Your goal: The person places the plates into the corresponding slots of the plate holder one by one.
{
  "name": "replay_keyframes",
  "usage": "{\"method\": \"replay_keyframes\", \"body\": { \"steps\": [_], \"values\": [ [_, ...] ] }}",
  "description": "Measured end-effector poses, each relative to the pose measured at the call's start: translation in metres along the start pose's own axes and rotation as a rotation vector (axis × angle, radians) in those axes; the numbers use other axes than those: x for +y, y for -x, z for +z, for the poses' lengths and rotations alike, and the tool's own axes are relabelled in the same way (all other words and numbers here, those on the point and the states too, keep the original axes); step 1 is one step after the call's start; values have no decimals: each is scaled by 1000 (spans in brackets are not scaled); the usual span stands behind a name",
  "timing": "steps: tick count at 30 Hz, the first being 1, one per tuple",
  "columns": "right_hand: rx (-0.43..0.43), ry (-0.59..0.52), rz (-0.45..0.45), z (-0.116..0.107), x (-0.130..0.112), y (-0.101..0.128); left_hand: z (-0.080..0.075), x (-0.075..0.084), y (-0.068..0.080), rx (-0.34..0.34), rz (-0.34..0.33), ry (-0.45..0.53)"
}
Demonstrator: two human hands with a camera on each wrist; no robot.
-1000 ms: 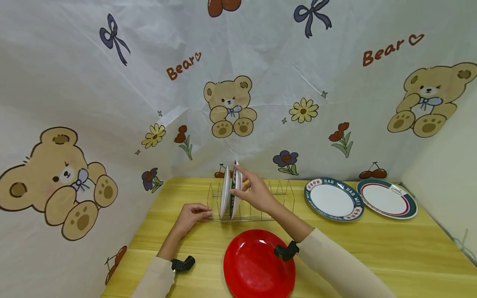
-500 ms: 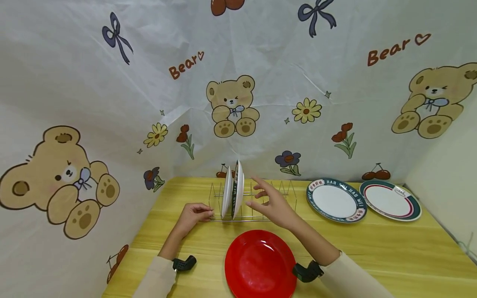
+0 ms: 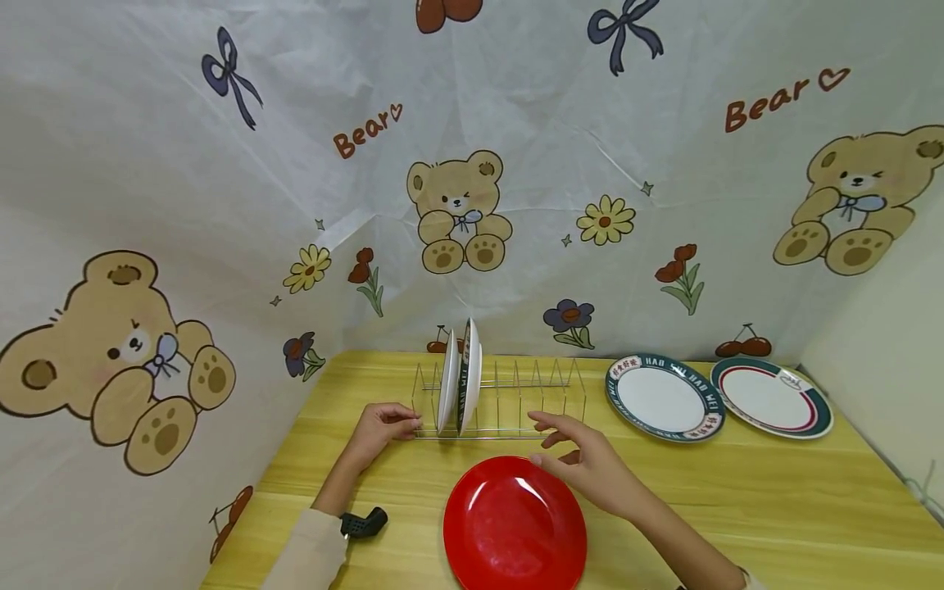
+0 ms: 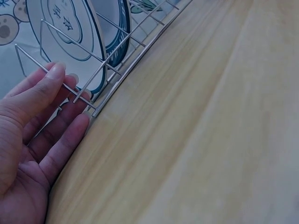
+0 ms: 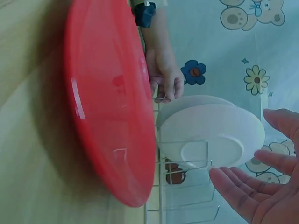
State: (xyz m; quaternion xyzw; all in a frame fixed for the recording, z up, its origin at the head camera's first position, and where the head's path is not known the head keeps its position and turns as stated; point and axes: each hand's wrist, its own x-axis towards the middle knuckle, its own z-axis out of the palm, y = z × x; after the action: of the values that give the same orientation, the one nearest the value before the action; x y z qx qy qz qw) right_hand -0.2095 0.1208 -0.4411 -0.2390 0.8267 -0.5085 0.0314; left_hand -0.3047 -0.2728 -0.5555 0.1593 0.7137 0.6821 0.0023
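A wire dish rack (image 3: 509,432) stands at the back of the table with two plates upright in its left slots. One is a white plate (image 3: 447,385); right of it is a dark-rimmed plate (image 3: 472,385), its white underside facing right. My left hand (image 3: 383,430) pinches the rack's left end, thumb and fingers around the wire (image 4: 70,88) in the left wrist view. My right hand (image 3: 590,467) is held over the right edge of a red plate (image 3: 509,524), fingers apart and holding nothing. The red plate lies in front of the rack.
To the right of the rack lie a green-rimmed plate with lettering (image 3: 665,397) and another green-rimmed plate with a red ring (image 3: 770,397), close together. Behind the table (image 3: 708,492) hangs a white sheet (image 3: 516,98) printed with bears and flowers.
My right hand has let go of the dark-rimmed plate in the rack and come back right and toward me, over the red plate's edge. My left hand has stayed on the rack.
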Motion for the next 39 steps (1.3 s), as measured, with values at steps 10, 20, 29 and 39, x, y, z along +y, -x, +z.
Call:
{"method": "replay_keyframes", "body": {
  "steps": [10,20,29,39],
  "values": [
    [-116,38,38,-7,21,17,0,1,0,-5,-7,-3],
    [-189,44,66,-6,41,15,0,-2,-1,-7,3,-23],
    [-208,66,56,-5,53,12,2,-1,0,3,-3,-24],
    [-330,-77,130,-5,67,10,1,1,0,1,-19,-22]
  ]
}}
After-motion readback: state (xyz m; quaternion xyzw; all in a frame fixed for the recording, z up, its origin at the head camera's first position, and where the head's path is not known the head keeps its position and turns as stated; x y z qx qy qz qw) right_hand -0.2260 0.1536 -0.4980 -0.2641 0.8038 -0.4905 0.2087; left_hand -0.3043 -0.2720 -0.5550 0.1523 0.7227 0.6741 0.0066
